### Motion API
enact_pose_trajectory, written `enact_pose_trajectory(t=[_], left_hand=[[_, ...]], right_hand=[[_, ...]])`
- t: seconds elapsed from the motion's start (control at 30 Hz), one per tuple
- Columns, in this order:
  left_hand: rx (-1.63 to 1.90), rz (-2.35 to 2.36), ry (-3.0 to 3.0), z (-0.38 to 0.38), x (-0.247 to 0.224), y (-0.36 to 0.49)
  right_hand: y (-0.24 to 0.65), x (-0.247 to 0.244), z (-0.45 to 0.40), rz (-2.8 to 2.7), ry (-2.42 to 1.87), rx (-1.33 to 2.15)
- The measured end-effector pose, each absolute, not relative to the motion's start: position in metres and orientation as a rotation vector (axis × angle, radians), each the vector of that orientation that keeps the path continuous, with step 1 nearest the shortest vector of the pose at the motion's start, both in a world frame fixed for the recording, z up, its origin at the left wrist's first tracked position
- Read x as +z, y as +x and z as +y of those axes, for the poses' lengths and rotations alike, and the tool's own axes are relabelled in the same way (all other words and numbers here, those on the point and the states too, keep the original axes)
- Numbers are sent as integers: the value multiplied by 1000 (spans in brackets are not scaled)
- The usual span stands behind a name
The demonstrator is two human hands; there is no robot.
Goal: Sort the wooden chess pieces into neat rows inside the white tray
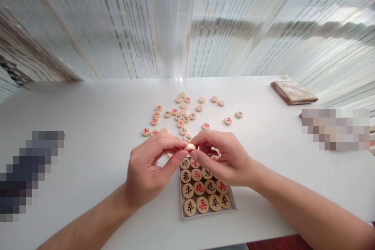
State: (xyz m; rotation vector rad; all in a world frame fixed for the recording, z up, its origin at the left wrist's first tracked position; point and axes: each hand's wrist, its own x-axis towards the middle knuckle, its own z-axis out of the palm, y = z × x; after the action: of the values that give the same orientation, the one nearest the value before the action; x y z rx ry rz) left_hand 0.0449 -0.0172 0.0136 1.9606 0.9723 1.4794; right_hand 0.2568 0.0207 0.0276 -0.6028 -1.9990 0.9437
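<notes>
Both hands meet over the far edge of a shallow box filled with rows of round wooden pieces bearing red or black characters. Between their fingertips is one pale wooden piece, tilted, with a bit of red on its underside. My left hand pinches its left side with thumb and fingers. On the right side, my right hand holds the same piece. The box's far row is partly hidden by my right hand. Loose pieces lie scattered beyond the hands, some face up, others blank side up.
The white table reaches back to a striped curtain. A flat box lies at the back right, with a blurred-out object nearer. Another blurred dark object is at the left.
</notes>
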Motion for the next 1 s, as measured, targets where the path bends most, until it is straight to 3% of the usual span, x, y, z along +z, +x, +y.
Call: enact_pose_trajectory(t=[0.37,0.83,1.0], left_hand=[[1517,1042,1917,-18,12,46],[1329,968,1234,-16,21,53],[1324,907,1189,-15,20,52]], right_hand=[[256,23,23,-1945,-569,635],[256,22,23,-1921,-597,702],[255,25,23,-1854,-737,943]])
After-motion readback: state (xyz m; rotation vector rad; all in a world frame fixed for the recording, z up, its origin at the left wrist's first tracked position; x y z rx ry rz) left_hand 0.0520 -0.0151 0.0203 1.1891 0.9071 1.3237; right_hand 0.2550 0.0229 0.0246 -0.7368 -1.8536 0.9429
